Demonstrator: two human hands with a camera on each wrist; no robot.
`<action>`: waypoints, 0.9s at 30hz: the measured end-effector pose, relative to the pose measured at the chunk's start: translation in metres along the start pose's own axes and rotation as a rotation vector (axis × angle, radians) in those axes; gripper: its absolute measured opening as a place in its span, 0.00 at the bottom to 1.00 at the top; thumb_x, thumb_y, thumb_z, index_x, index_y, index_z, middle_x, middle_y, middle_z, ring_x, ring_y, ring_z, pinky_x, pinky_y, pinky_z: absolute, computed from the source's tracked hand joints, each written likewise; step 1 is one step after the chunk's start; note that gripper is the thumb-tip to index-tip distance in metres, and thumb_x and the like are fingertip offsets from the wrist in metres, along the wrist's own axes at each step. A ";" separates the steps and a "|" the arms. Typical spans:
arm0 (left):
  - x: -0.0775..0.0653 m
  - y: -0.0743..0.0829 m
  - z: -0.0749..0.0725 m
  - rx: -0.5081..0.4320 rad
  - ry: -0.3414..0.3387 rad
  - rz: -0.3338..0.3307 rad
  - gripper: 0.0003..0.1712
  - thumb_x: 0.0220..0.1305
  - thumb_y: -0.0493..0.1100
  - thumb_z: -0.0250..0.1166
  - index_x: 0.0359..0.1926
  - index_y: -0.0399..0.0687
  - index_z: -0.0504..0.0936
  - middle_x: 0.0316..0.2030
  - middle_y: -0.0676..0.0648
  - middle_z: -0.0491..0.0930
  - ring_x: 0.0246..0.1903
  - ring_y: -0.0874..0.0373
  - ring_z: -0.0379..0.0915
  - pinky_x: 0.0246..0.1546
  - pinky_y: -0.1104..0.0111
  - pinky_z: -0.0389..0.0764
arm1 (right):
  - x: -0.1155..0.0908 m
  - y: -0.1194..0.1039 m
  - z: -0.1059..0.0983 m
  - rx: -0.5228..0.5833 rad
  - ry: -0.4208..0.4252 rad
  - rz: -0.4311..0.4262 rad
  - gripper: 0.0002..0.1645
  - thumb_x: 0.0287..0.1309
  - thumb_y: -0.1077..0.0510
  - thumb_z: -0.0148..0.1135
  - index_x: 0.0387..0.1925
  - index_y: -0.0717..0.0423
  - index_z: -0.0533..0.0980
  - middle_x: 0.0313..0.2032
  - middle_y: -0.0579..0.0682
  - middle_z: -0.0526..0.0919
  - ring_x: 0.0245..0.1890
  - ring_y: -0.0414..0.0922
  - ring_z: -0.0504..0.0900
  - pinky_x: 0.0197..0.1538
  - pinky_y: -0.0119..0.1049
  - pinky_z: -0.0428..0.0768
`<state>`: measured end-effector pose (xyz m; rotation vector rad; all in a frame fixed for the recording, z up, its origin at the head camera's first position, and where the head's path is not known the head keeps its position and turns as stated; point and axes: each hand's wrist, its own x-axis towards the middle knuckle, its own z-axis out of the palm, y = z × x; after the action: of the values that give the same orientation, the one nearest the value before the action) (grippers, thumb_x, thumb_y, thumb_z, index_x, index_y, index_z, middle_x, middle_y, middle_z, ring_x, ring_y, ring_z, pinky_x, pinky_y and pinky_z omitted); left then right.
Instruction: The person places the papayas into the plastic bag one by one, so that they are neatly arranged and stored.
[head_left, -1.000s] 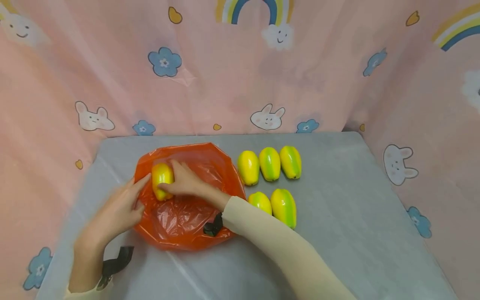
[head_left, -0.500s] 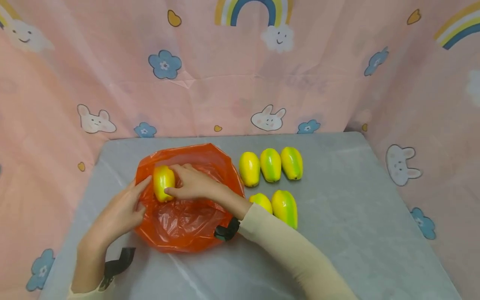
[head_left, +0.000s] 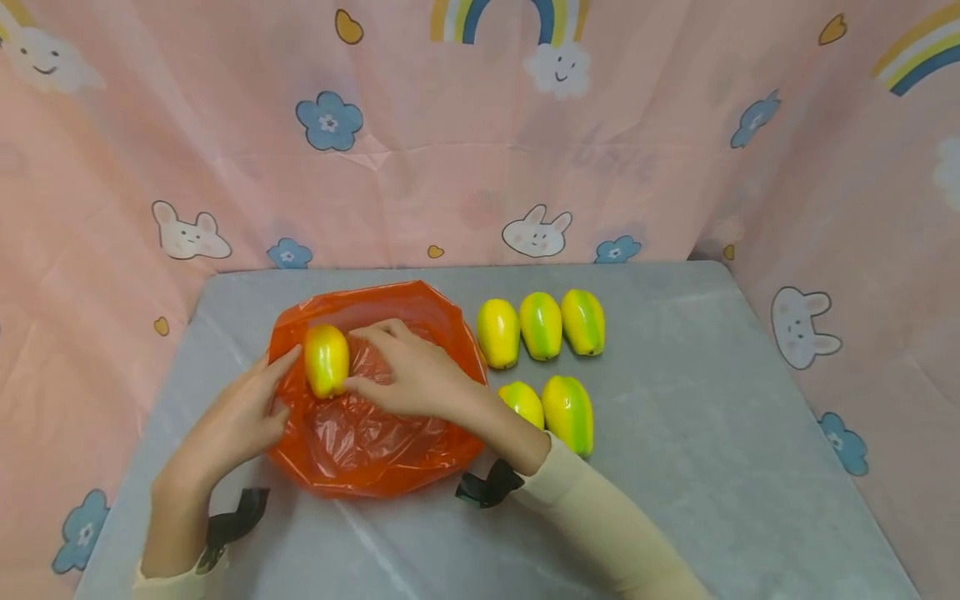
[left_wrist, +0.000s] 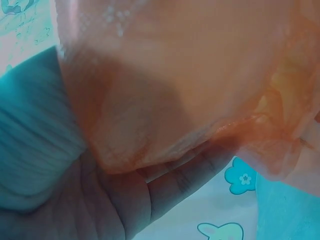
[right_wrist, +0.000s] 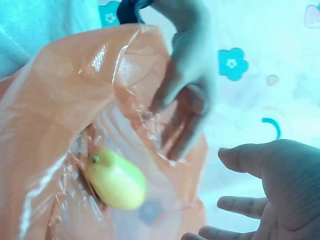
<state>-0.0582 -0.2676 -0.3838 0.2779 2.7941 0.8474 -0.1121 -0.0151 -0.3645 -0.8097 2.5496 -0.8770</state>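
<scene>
Yellow fruit [head_left: 327, 361]: inside the bag [head_left: 367, 485], toward the bag's left wall, lengthwise from the far rim to the near one.
Change: a second ago the right hand's thumb lay over the fruit; now that hand has drawn back toward the bag's right side, leaving the fruit in about the same spot.
Look: glossy, plump and oblong, yellow with an orange tinge; the right wrist view shows a dark stem spot at one end.
Right hand [head_left: 423, 375]: released, over the bag's mouth, thumb and fingers parted just beside the fruit.
Left hand [head_left: 236, 417]: at the bag's left rim, index fingertip touching the film; whether it pinches the film, I cannot tell.
Bag look: one, thin, crinkled, orange-red and see-through, mouth spread wide.
Count: six fruits in all, one inside the bag and five to its right, as three in a far row [head_left: 540, 327] and two in a near row [head_left: 568, 417], several green-striped.
Desk [head_left: 712, 433]: grey, under the bag.
Curtain [head_left: 450, 167]: pink, printed with rabbits and flowers, beyond the bag.
</scene>
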 end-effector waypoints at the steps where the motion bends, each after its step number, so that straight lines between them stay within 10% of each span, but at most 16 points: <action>1: -0.001 0.000 -0.001 0.000 0.002 -0.002 0.47 0.61 0.27 0.61 0.81 0.33 0.58 0.81 0.28 0.55 0.31 0.53 0.70 0.27 0.73 0.78 | -0.003 0.001 -0.001 0.005 0.013 0.000 0.40 0.70 0.37 0.64 0.78 0.39 0.66 0.75 0.49 0.68 0.66 0.50 0.80 0.67 0.53 0.84; 15: 0.001 -0.001 -0.001 -0.002 -0.017 0.000 0.47 0.61 0.27 0.61 0.82 0.36 0.58 0.82 0.30 0.54 0.30 0.53 0.70 0.26 0.72 0.78 | -0.051 0.045 -0.021 0.207 0.255 -0.079 0.38 0.71 0.45 0.65 0.77 0.43 0.66 0.73 0.47 0.72 0.69 0.50 0.76 0.70 0.54 0.81; 27: -0.003 -0.004 -0.004 -0.016 0.003 -0.011 0.47 0.61 0.27 0.61 0.81 0.36 0.59 0.82 0.30 0.54 0.51 0.40 0.74 0.33 0.70 0.85 | -0.105 0.093 -0.026 0.210 0.445 -0.006 0.32 0.70 0.54 0.68 0.72 0.48 0.72 0.70 0.50 0.75 0.68 0.54 0.78 0.61 0.54 0.87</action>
<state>-0.0572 -0.2735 -0.3827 0.2580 2.7878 0.8678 -0.0795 0.1208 -0.3919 -0.6115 2.7506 -1.4360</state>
